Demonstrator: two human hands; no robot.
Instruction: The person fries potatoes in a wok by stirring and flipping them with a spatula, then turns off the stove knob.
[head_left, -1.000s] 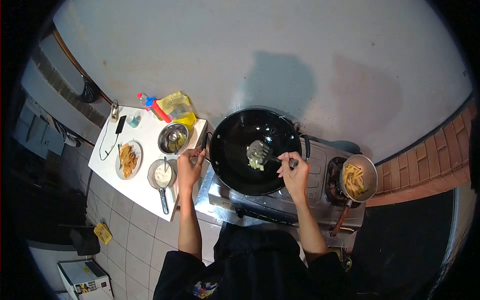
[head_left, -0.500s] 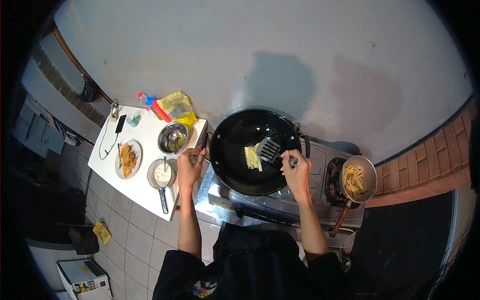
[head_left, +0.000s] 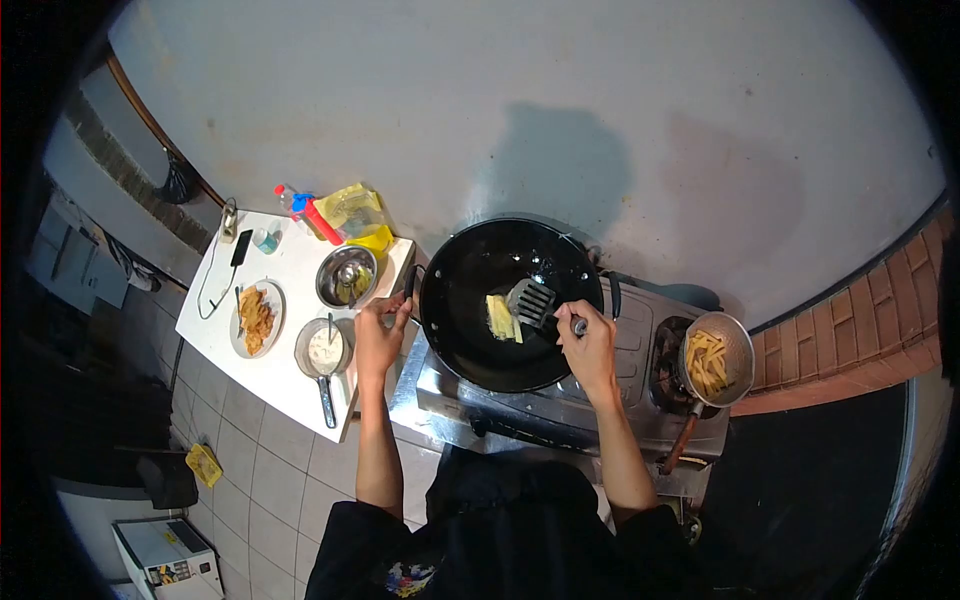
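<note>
A large black wok (head_left: pixel 465 350) stands on the steel stove. My left hand (head_left: pixel 378 338) grips the wok's left handle (head_left: pixel 411 283). Over the wok's right side, my right hand (head_left: pixel 588 343) is closed round the handle of a slotted spatula (head_left: pixel 531 302). The spatula's head is inside the wok, at the right edge of a pale yellow-green piece of food (head_left: pixel 502 318). Whether the head touches the food or only overlaps it in view, I cannot tell.
A small pan (head_left: pixel 742 375) of yellow strips sits on the stove's right burner. The white table (head_left: pixel 290 388) at the left holds a plate of fried food (head_left: pixel 257 320), a metal bowl (head_left: pixel 327 263), a pan of white mixture (head_left: pixel 325 350), a phone (head_left: pixel 241 248), bottles and a yellow bag.
The spatula has moved off the food to its right, uncovering it, and its head has turned. The food now lies slightly further left. My left hand has stayed at the handle.
</note>
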